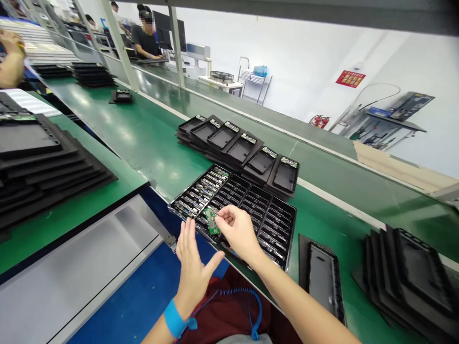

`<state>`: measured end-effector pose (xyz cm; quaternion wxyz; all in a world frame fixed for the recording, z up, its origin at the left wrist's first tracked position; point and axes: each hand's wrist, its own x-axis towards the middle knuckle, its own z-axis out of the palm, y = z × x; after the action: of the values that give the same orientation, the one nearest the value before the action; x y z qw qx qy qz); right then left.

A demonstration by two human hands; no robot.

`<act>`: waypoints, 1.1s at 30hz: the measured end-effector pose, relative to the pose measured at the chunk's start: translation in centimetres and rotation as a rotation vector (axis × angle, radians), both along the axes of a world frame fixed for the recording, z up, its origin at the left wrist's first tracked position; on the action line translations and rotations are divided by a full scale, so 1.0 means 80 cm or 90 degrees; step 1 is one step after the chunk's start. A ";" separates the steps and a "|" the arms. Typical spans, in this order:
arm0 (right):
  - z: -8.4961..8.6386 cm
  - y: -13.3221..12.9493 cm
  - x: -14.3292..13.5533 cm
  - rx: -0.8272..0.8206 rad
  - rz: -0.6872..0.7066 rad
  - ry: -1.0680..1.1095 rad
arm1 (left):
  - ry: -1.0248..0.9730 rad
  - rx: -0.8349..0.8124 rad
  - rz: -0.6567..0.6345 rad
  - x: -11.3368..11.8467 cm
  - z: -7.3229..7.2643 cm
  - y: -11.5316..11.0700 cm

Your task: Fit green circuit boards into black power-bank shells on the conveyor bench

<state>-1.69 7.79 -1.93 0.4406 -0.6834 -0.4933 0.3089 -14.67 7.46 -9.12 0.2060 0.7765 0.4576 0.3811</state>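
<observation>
Blue coiled cord point(260, 310) lies across the lap, below both hands, and seems to run to the blue wrist strap point(174, 319) on the left wrist, probably there to bleed off static near bare electronics. Above the strap, the left hand point(192, 265) is empty and spread, fingers straight and thumb apart, just short of the board; whether its fingertips touch the tray edge I cannot tell. The right hand point(238, 231) pinches a green circuit board point(212, 222) by its right side between thumb and curled fingers, likely to keep skin off most of the components. That board is held over the near part of a black slotted tray point(293, 227), whose narrow compartments presumably keep parts from knocking together. Small boards stand in its leftmost column, beyond the left fingertips. Past the hands, black housings point(247, 148) overlap in a fanned row on dark sheets, perhaps so that each board-bearing end stays exposed and surfaces don't rub. Right of the right forearm, one housing point(324, 277) lies alone, with a layered stack point(426, 282) farther right.
</observation>
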 end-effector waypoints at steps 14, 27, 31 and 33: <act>0.038 -0.242 0.069 0.291 -0.227 0.044 | -0.084 0.322 -0.399 0.071 0.099 -0.066; 0.002 -0.329 0.107 0.184 -0.248 -0.570 | 0.033 0.359 -0.697 0.134 0.057 -0.104; -0.005 -0.328 0.116 0.153 -0.250 -0.543 | 0.036 0.384 -0.701 0.157 0.062 -0.107; -0.007 -0.326 0.122 0.137 -0.253 -0.495 | 0.033 0.391 -0.696 0.167 0.064 -0.107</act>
<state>8.11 -18.27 -2.46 0.3414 -0.7806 -0.5109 -0.1145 -1.32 -1.07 -4.04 0.1273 0.9311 -0.1309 0.3157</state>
